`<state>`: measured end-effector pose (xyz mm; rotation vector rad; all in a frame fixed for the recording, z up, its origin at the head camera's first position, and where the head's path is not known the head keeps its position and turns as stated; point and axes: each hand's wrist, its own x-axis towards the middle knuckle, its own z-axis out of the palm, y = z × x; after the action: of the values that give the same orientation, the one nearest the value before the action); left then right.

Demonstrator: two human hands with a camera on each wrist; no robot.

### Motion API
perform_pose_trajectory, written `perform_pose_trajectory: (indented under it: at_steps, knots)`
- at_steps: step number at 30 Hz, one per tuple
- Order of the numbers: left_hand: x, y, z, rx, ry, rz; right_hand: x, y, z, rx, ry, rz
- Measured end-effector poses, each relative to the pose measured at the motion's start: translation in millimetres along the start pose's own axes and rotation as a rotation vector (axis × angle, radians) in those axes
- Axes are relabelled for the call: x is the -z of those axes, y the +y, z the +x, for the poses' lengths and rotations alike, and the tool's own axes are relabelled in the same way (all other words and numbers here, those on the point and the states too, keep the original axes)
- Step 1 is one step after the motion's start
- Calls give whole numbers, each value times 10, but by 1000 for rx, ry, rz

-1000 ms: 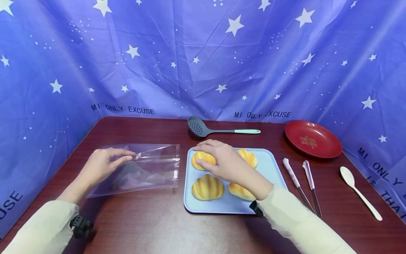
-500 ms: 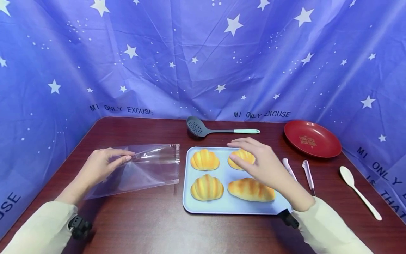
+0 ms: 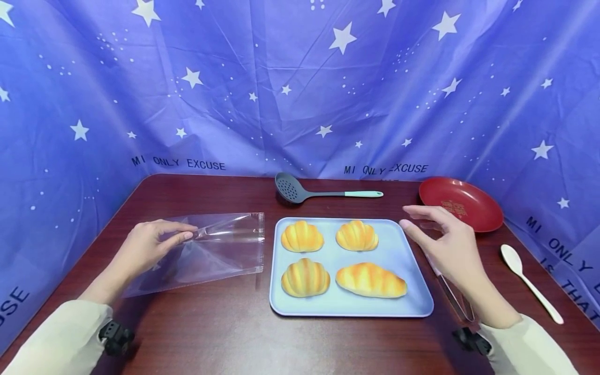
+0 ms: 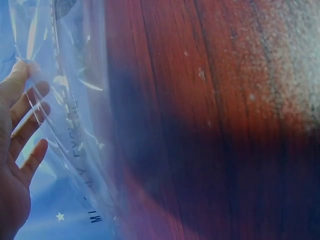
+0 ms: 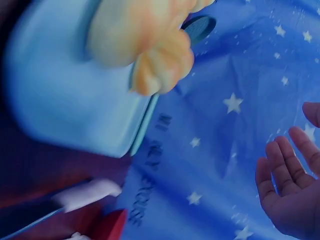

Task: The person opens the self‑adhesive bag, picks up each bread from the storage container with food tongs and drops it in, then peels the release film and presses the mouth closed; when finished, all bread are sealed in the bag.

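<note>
On the left, my left hand (image 3: 145, 245) pinches a clear plastic bag (image 3: 225, 250) between thumb and fingertips; the left wrist view shows the raised film (image 4: 75, 115) beside the fingers. My right hand (image 3: 447, 250) hovers with parted fingers over a pair of tongs (image 3: 452, 297), right of the tray, and holds nothing. The hand hides part of the tongs. A pale blue tray (image 3: 417, 307) in the middle bears three ridged bread rolls (image 3: 305, 278) and one longer loaf (image 3: 371, 280). In the right wrist view, one pale tong end (image 5: 92, 194) shows, blurred.
Behind the tray lies a grey slotted ladle (image 3: 291, 188) with a mint handle end. A red plate (image 3: 483, 205) stands at the back right, a cream spoon (image 3: 532, 284) at the far right. A blue starry cloth (image 3: 281, 130) hangs behind the table.
My right hand has moved right, from over the back-left roll, across the tray, to above the tongs. All the bread is now uncovered. The left hand and bag have hardly moved.
</note>
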<state>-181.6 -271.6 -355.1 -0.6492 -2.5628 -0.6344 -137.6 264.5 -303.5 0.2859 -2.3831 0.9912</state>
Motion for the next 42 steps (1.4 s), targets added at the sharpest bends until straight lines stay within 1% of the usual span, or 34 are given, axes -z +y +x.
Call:
perform_pose_trajectory:
  at_steps: [3,7,10,16,20,23,26,28,32,38,42]
  knots:
    - [2,-8,-5,-7,2,8,93,136,-58,-93,1,-10]
    - [3,-15,-15,-8,1,12,199,315,-134,-193,-35,-90]
    - [0,-17,-22,-8,3,12,254,438,-187,-226,-74,-172]
    - [-9,-15,-23,-16,8,11,281,678,-295,-269,-152,-284]
    - [-8,-11,-26,-17,8,11,290,835,-347,-330,-218,-357]
    - [-5,-8,-28,-17,6,11,314,925,-354,-392,-299,-403]
    - [-3,-6,-29,-15,1,8,342,990,-347,-454,-393,-427]
    - [-4,-6,-29,-15,0,7,354,1024,-347,-482,-441,-436]
    - [-9,-12,-19,-25,4,11,357,1054,-353,-523,-493,-450]
    - [-16,-22,-13,-34,10,15,371,1025,-343,-586,-585,-479]
    - [-14,-16,-18,-25,0,11,378,999,-345,-621,-616,-507]
